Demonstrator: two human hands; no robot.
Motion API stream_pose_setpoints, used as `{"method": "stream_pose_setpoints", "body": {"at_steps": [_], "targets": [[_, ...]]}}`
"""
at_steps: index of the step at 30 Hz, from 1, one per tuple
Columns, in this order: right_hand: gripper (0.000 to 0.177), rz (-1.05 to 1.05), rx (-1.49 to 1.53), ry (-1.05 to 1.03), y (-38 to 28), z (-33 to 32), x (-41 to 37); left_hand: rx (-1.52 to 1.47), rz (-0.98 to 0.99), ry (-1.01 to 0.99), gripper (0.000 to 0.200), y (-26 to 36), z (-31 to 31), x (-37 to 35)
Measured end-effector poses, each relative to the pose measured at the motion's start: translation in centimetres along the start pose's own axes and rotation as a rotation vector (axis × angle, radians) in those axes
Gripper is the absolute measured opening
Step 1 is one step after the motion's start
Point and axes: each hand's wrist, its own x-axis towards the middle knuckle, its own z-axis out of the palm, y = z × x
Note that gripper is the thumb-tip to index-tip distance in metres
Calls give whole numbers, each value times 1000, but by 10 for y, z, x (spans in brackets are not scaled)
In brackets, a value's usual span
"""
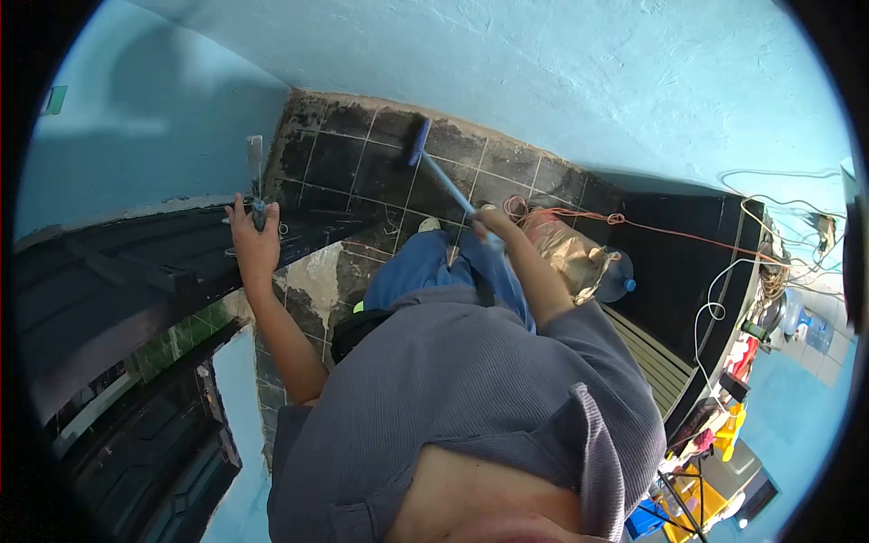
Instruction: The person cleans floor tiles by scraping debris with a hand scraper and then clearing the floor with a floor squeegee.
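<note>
My right hand grips the pale blue handle of a T-shaped floor brush. Its darker blue head rests on or just over the black floor tiles near the wall; bristles cannot be made out. At the left, my left hand is closed around the dark handle of a scraper, whose flat pale blade points away from me toward the wall. That hand is above the edge of a dark wooden panel. My feet and blue trousers are between the two hands.
Light blue walls border the tiled corner. To the right are a brown sack, a large water bottle, an orange cord and a black cabinet. Loose cables and clutter lie on and beyond it.
</note>
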Motion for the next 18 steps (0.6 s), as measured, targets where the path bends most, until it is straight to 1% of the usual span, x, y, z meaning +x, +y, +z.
{"method": "stream_pose_setpoints", "body": {"at_steps": [1, 3, 5, 7, 8, 9, 10, 11, 13, 14, 15, 16, 17, 18], "targets": [[24, 72, 119, 105, -10, -1, -59, 21, -14, -30, 52, -4, 1, 0], [21, -22, -93, 293, 36, -31, -69, -1, 14, -37, 51, -3, 8, -3], [14, 81, 226, 230, 59, -45, -94, -29, 43, -34, 51, -7, 15, -2], [14, 99, 242, 263, 70, -56, -103, -34, 144, -71, 51, -14, 27, 2], [13, 121, 257, 290, 75, -57, -106, -37, 150, -75, 51, -15, 30, 3], [13, 119, 264, 296, 63, -47, -123, 17, 165, -96, 52, -15, 33, 5], [14, 63, 169, 267, 49, -41, -143, 71, 180, -115, 57, -15, 34, 6], [15, 11, 75, 239, 30, -32, -169, 69, 188, -120, 57, -14, 33, 4], [16, 2, 43, 224, 8, -22, -200, 84, 203, -136, 46, -9, 30, 1], [17, -53, -97, 267, 3, -21, -209, 80, 205, -139, 46, -11, 32, -1], [19, -106, -237, 307, 1, -20, -212, 56, 221, -130, 44, -15, 34, -2], [23, -75, -281, 289, 1, -26, -206, 35, 237, -121, 43, -17, 34, -2], [23, -75, -277, 289, 1, -32, -190, 37, 240, -122, 43, -16, 33, -3], [23, -177, -567, 361, 3, -39, -170, 56, 231, -141, 46, -13, 32, -6]]}}
